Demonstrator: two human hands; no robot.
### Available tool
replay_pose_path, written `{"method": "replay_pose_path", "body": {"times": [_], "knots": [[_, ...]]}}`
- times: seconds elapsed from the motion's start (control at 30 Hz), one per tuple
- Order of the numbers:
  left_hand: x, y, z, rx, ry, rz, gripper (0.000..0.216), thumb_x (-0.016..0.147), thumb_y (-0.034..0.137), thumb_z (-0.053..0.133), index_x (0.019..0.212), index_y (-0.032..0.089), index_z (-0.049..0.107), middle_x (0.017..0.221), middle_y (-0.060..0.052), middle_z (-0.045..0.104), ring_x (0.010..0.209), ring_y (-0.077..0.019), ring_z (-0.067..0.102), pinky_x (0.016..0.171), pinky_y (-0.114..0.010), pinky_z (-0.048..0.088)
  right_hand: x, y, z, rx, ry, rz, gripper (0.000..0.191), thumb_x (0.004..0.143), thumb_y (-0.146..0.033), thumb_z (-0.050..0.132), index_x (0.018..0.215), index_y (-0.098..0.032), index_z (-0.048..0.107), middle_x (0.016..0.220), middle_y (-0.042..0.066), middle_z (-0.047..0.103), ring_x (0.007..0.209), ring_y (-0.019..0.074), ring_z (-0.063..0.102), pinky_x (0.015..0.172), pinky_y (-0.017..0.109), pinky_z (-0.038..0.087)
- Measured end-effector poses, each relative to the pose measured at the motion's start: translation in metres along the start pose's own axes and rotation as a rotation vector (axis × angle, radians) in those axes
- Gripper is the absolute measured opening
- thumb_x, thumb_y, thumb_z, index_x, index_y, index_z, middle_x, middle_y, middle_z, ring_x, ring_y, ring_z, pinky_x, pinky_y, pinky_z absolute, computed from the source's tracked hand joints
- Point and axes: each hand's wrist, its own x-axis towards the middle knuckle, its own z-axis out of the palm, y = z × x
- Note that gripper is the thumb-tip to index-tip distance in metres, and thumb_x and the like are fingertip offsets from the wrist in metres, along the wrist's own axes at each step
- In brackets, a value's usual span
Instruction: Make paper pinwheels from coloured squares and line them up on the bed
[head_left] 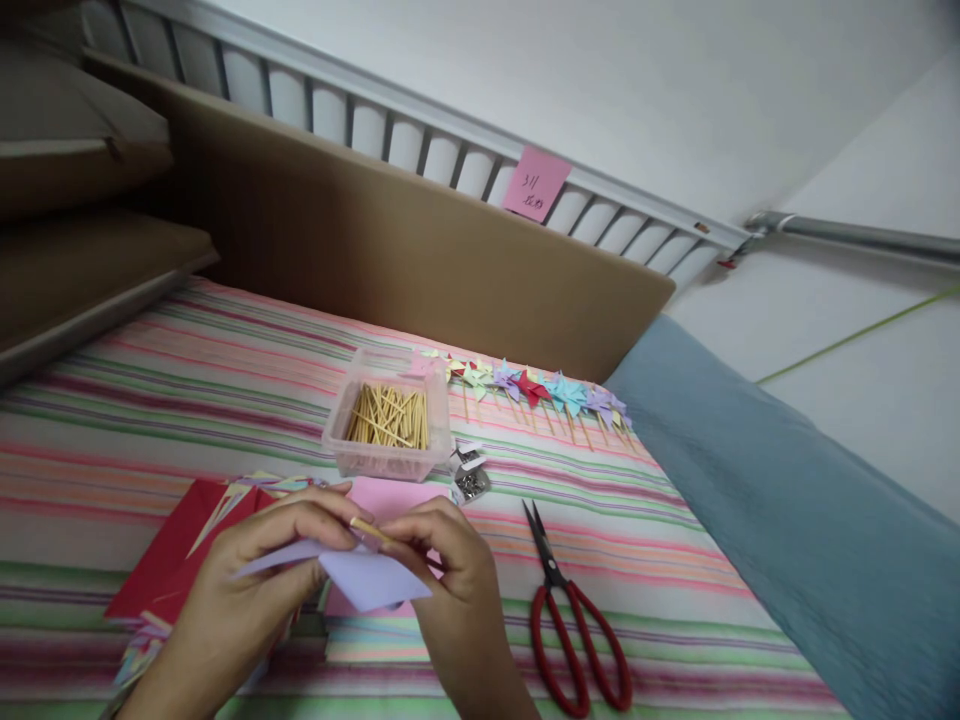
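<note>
My left hand (255,560) pinches a folded sheet of lavender paper (367,582) between thumb and fingers. My right hand (454,565) grips a short wooden stick (371,530), its end lying across the paper near the left fingertips. Part of the stick and paper is hidden by the fingers. Beneath both hands lies a stack of pastel paper squares with a pink sheet (397,490) on top. Red-handled scissors (553,575) rest to the right, blades slightly apart. Beyond the hands stands a clear plastic box (390,465) of wooden sticks (390,418).
Several finished paper pinwheels (531,388) on sticks lie in a row at the back right. A small container of metal pins (472,485) sits beside the box. Cut red paper (169,550) lies at left. A cardboard panel (360,230) stands behind the striped cloth (675,560).
</note>
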Motion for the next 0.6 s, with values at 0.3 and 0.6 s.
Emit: {"method": "replay_pose_path", "body": {"times": [0.3, 0.6], "knots": [[-0.0003, 0.0002, -0.0009, 0.015, -0.001, -0.006, 0.010, 0.072, 0.018, 0.069, 0.069, 0.026, 0.072, 0.085, -0.001, 0.075, 0.098, -0.0226, 0.064, 0.079, -0.025, 0.050, 0.0007, 0.0018, 0.0007, -0.001, 0.010, -0.046, 0.015, 0.074, -0.007, 0.068, 0.075, -0.022, 0.073, 0.072, -0.002, 0.060, 0.065, 0.0106, 0.055, 0.057, 0.018, 0.043], [0.0000, -0.0013, -0.0005, 0.007, -0.011, 0.016, 0.009, 0.073, 0.019, 0.068, 0.070, 0.026, 0.071, 0.085, -0.001, 0.074, 0.097, -0.0223, 0.065, 0.076, -0.025, 0.051, -0.0001, 0.0045, 0.0008, 0.011, 0.000, -0.036, 0.015, 0.076, -0.009, 0.067, 0.077, -0.022, 0.073, 0.073, -0.001, 0.060, 0.064, 0.0108, 0.056, 0.053, 0.018, 0.044]]}}
